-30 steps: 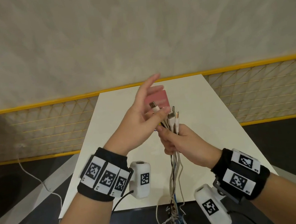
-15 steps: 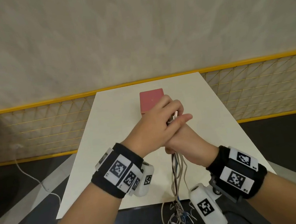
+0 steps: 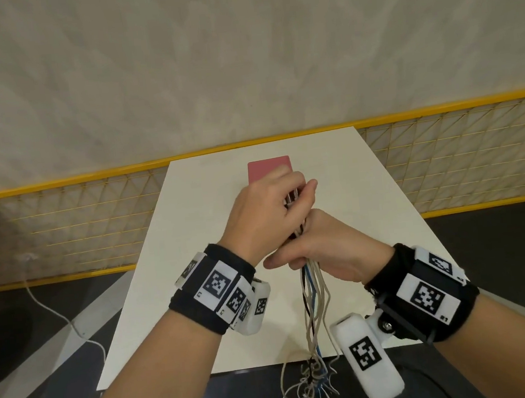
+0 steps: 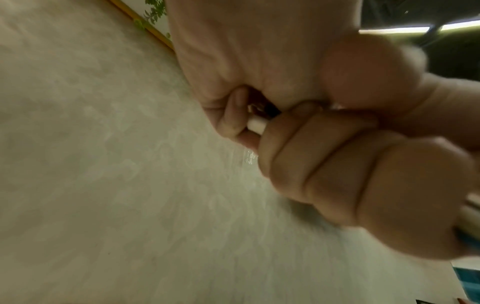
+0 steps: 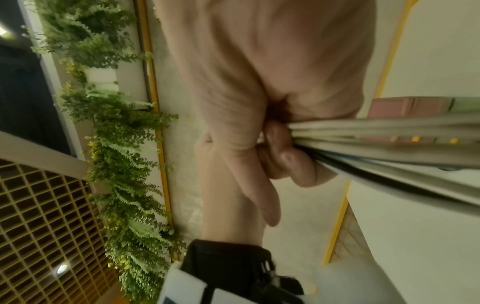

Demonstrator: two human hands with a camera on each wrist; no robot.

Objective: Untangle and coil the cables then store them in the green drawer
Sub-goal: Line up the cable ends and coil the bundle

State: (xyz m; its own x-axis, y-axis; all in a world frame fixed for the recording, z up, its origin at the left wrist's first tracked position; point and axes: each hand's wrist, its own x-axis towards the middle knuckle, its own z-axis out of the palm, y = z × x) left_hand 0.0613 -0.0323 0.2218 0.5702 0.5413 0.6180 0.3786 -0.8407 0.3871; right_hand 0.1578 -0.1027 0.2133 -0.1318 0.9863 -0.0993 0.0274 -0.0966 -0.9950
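Observation:
A bundle of cables (image 3: 313, 303), mostly white with a black and a blue one, hangs from my two hands over the white table (image 3: 369, 220). My left hand (image 3: 275, 210) grips the plug ends at the top of the bundle, with a white plug (image 4: 255, 124) showing between its fingers. Just below it my right hand (image 3: 320, 244) holds the same bundle (image 5: 389, 142) in a fist. The loose tails dangle past the table's near edge in a tangle (image 3: 314, 383). A pink drawer box (image 3: 269, 169) stands behind my hands. The right wrist view shows a green drawer part (image 5: 467, 103) beside the pink.
A yellow mesh fence (image 3: 459, 160) runs behind the table below a pale wall. A white cord (image 3: 61, 317) lies on the dark floor at the left. Green plants (image 5: 116, 123) hang along a wall in the right wrist view.
My left hand went from open fingers beside the plugs to a closed grip over the top of the bundle. Both hands have dropped a little toward me.

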